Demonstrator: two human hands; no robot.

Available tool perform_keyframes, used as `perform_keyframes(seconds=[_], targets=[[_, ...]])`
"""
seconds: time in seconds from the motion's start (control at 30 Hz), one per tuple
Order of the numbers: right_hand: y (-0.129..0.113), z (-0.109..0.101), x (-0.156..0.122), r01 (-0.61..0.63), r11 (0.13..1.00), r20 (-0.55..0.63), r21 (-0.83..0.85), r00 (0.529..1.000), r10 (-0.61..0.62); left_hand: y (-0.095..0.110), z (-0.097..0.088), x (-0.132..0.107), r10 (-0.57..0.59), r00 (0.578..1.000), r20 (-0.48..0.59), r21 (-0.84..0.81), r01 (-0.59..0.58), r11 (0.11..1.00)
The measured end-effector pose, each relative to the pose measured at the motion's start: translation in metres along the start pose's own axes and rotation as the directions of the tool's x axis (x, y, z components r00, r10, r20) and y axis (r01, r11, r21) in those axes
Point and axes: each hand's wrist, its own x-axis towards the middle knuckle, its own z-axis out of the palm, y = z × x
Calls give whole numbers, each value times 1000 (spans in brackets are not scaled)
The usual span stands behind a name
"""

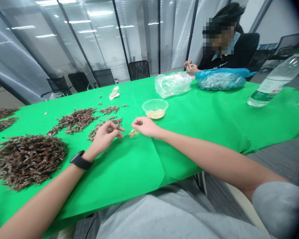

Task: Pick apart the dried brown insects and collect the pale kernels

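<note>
My left hand point(106, 135), with a black watch on its wrist, is closed over the green cloth. A small dried brown piece point(119, 127) shows between its fingertips. Just behind that hand lies a loose small heap of dried brown pieces point(93, 134). To its right, my right hand point(147, 126) is pinched, and what its fingertips hold is too small to make out. Beneath those fingertips sits a little pile of yellowish grains point(134, 133). A clear plastic bowl point(154, 105) with pale grains in its bottom stands just beyond my right hand.
A large heap of dried brown pieces point(30, 161) lies at left, with a medium heap point(76, 120) behind it. Farther back are a clear plastic bag point(173, 85), a full blue bag point(219, 79) and a tilted-looking bottle point(271, 83). Another person point(226, 49) sits across the table.
</note>
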Motion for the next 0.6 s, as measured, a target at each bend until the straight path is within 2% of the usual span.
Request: perform_keyframes(seconds=[0.13, 0.27, 0.4, 0.6], targets=[[-5, 2, -4, -7, 1000, 54, 24, 999, 6, -4, 1, 1, 26, 1000, 5, 60, -26, 998], [-9, 4, -7, -4, 999, 58, 32, 998, 3, -7, 1, 1, 63, 998, 24, 134, -66, 989], [-16, 2, -11, -72, 989, 96, 126, 994, 60, -6, 1, 0, 131, 991, -13, 173, -127, 977], [-25, 2, -18, -185, 935, 239, 303, 964, 113, 0, 6, -8, 247, 969, -22, 278, -231, 932]])
